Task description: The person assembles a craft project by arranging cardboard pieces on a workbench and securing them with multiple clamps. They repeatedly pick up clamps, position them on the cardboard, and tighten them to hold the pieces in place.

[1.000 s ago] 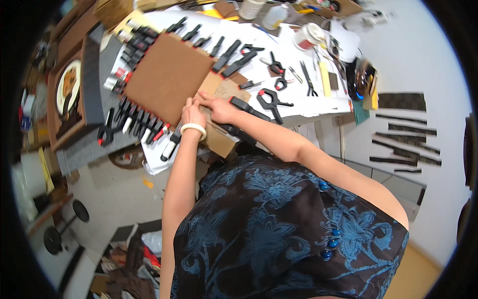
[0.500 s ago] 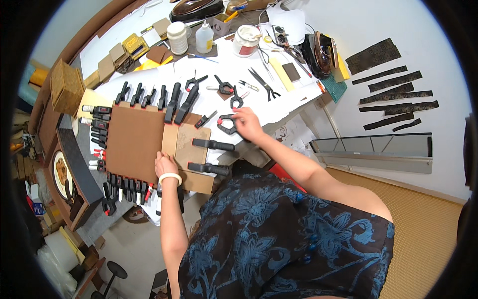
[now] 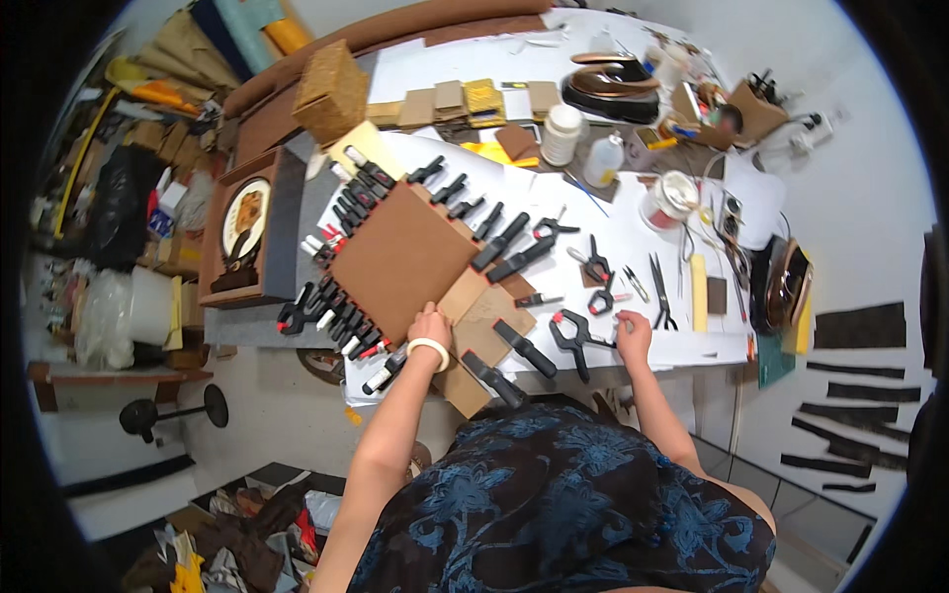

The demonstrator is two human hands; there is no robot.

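Note:
A brown square panel (image 3: 405,259) lies on the table, with black spring clamps (image 3: 348,203) gripping around several of its edges. My left hand (image 3: 429,326) rests on the panel's near corner, fingers lying over its surface, beside a tan board strip (image 3: 462,297). Two large black clamps (image 3: 525,348) bite onto the tan board (image 3: 499,314) at its right. Past them, my right hand (image 3: 634,337) has loosely bent fingers beside the handle end of a loose black clamp (image 3: 570,343); nothing shows between the fingers. Smaller loose clamps (image 3: 600,300) lie just beyond it.
Scissors (image 3: 661,293), a yellow strip (image 3: 699,293) and a white paste tub (image 3: 669,201) stand or lie to the right. A squeeze bottle (image 3: 604,161) and a white jar (image 3: 562,134) are farther back. A framed box (image 3: 249,222) sits at the left.
The view has swung left, so the table appears turned and shifted right. My right hand has drawn rightward from the loose clamp's jaws toward its handle end. My left hand stays on the panel.

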